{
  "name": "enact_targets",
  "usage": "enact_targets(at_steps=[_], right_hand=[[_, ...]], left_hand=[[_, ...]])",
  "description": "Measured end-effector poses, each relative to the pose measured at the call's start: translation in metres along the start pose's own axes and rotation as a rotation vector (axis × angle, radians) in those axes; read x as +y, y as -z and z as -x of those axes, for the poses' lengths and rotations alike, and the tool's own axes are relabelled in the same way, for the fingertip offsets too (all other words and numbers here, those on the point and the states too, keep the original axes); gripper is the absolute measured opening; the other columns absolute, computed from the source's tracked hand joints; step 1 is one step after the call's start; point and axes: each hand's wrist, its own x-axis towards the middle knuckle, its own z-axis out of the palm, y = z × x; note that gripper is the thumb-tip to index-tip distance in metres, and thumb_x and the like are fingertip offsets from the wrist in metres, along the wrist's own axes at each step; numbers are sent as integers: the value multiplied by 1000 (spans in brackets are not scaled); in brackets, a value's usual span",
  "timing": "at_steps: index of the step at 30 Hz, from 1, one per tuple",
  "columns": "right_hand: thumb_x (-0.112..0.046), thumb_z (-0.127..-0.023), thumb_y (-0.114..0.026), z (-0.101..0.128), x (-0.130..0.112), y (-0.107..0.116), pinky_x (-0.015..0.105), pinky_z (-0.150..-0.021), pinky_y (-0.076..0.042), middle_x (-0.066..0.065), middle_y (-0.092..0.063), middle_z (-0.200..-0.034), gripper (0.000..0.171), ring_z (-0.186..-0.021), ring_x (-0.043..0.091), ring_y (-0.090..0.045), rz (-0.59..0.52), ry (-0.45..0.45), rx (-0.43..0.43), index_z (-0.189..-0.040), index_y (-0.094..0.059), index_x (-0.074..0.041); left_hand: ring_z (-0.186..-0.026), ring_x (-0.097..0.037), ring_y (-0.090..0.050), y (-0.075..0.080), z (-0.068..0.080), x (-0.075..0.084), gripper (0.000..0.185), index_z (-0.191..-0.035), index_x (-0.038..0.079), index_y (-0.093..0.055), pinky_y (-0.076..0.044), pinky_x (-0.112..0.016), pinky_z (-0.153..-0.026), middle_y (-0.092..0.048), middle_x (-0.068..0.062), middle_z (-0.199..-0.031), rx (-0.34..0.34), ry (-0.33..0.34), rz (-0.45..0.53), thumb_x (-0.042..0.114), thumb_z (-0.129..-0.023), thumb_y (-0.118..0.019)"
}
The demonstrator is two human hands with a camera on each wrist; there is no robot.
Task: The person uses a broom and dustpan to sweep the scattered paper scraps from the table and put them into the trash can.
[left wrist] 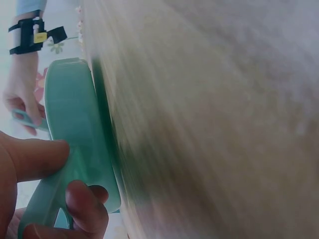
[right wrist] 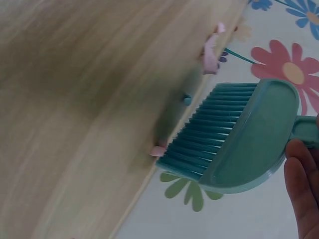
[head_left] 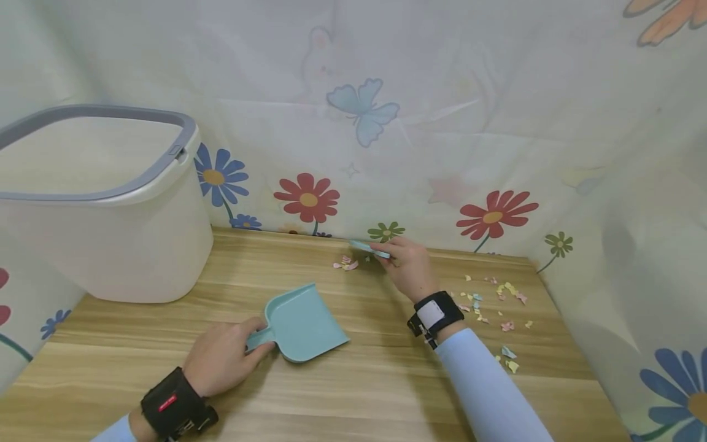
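Note:
My left hand [head_left: 227, 356] grips the handle of a light teal dustpan [head_left: 306, 324], thumb on top and fingers curled beneath. The pan is low over the wooden tabletop, its wide lip toward the right. Near the back edge, my right hand [head_left: 409, 267] holds a small teal hand brush [right wrist: 254, 142] by its handle. Its bristles [right wrist: 209, 129] point toward the tabletop, close to pink and blue paper scraps. A small heap of pink and yellow scraps [head_left: 346, 264] lies just left of the brush. More scraps [head_left: 508, 326] are scattered to the right of my right wrist.
A large white bin [head_left: 149, 245] with a grey rim stands at the back left of the wooden table [head_left: 353, 405]. A flower-printed curtain [head_left: 248, 73] hangs along the back and sides of the table.

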Motion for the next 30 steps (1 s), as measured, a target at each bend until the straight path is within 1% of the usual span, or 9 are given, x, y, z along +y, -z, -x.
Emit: enact_targets(at_steps=[2,5,8,13,17,21,26,28,30], right_hand=[[-5,-86,-84,3,2,-5,30,-65,-53,4,-74,-94,28,-74,15,-64,24,2,-32,-112,-82,-16],[3,-83,-83,9,1,-11,33,-69,-54,3,-75,-96,34,-78,17,-66,16,8,-61,-111,-82,-16],[10,-79,-82,15,-2,-16,35,-74,-58,3,-77,-100,41,-85,18,-71,-25,16,-78,-110,-83,-17],[15,-75,-80,29,-11,-17,34,-78,-59,0,-78,-106,48,-96,17,-74,-95,5,-117,-110,-83,-18],[18,-74,-75,42,-18,-9,34,-79,-59,0,-78,-106,51,-100,17,-73,-131,48,-156,-110,-83,-16],[18,-74,-77,57,-20,5,36,-83,-59,0,-78,-106,48,-101,18,-73,-156,117,-173,-109,-83,-14],[24,-72,-69,76,-20,23,35,-83,-60,-1,-77,-110,55,-103,16,-72,-180,181,-200,-109,-82,-13],[25,-71,-68,82,-20,30,34,-82,-60,0,-76,-111,57,-104,17,-72,-196,196,-196,-111,-82,-13],[24,-72,-71,84,-19,37,34,-84,-60,2,-76,-111,55,-103,20,-72,-217,200,-162,-112,-81,-12]], left_hand=[[-61,-4,-51,0,0,0,41,-119,14,-75,-42,-26,-55,-76,-1,-84,-2,4,-3,42,-90,-79],[-63,-4,-54,0,0,0,41,-119,14,-76,-44,-28,-57,-78,-2,-88,-1,2,-8,42,-90,-80],[-65,-4,-55,0,0,0,41,-119,14,-75,-45,-29,-57,-78,-3,-90,-10,7,-7,42,-90,-79],[-66,-6,-55,1,0,1,42,-120,14,-75,-42,-28,-56,-78,-3,-93,-29,18,-4,42,-90,-79],[-66,-7,-53,1,1,1,42,-121,14,-74,-40,-28,-55,-78,-2,-93,-43,20,-4,43,-91,-78],[-65,-7,-52,0,1,1,42,-122,15,-74,-38,-27,-54,-76,0,-92,-48,25,-3,43,-91,-78],[-64,-7,-50,-1,0,0,42,-122,16,-74,-35,-27,-52,-74,2,-89,-51,27,0,45,-91,-78],[-64,-7,-50,-1,1,0,42,-122,16,-74,-35,-27,-52,-74,3,-88,-53,26,3,45,-91,-77],[-63,-7,-50,-1,0,1,42,-122,17,-74,-35,-27,-51,-73,4,-86,-56,25,5,45,-91,-77]])
